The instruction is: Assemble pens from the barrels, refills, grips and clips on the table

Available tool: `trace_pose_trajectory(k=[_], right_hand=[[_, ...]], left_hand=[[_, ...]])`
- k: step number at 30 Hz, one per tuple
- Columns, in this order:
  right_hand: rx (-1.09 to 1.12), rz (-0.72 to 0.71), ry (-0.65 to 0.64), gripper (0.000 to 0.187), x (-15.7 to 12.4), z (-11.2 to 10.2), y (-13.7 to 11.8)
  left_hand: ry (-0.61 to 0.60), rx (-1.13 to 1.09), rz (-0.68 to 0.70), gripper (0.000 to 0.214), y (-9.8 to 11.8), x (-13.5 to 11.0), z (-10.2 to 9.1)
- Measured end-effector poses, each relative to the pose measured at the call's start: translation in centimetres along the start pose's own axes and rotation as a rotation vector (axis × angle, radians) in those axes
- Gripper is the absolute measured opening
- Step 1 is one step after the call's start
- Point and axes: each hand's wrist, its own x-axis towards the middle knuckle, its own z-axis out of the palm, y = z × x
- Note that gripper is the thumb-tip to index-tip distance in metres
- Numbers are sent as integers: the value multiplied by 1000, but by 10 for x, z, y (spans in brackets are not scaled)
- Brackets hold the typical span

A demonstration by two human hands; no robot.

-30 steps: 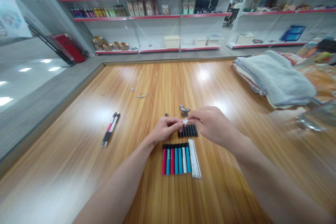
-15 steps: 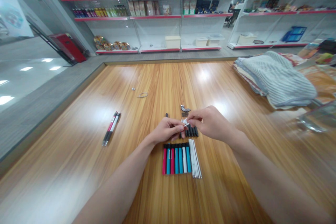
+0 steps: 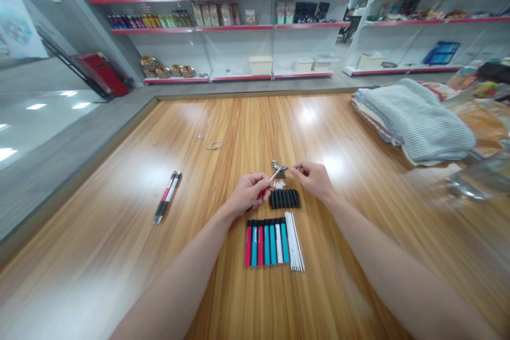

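From where I sit, the left hand (image 3: 250, 191) is closed around a red pen barrel (image 3: 262, 193), above the table just left of the row of black tubes (image 3: 285, 199). A thin white rod (image 3: 275, 173) juts from that grip toward the far right. I judge the barrel light, stiff and a little slippery, like smooth plastic; mid-length, between thumb and fingers, looks the best hold. The rod should be lighter and could flex if pushed sideways, so I'd pinch it close to the barrel.

The right hand (image 3: 314, 178) hangs just right of the rod's tip, apart from it, fingers curled and thumb close to the index finger; I can't tell whether anything small is pinched there. Both forearms reach in from the near side and angle inward, the left wrist fairly straight. Between the hands lie small white pieces (image 3: 279, 184), with metal parts (image 3: 275, 163) on their far side.
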Motion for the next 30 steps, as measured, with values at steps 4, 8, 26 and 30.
trace_pose_trajectory(k=[4, 8, 26, 30], right_hand=[[-163, -17, -65, 24, 1, 2, 2], [-243, 1, -88, 19, 1, 2, -3], [-307, -46, -71, 21, 1, 2, -4], [-319, -29, -67, 23, 1, 3, -4]], left_hand=[[6, 9, 3, 30, 1, 0, 1], [19, 16, -13, 30, 1, 0, 2], [30, 37, -16, 32, 1, 0, 2], [24, 31, -22, 31, 2, 0, 2]])
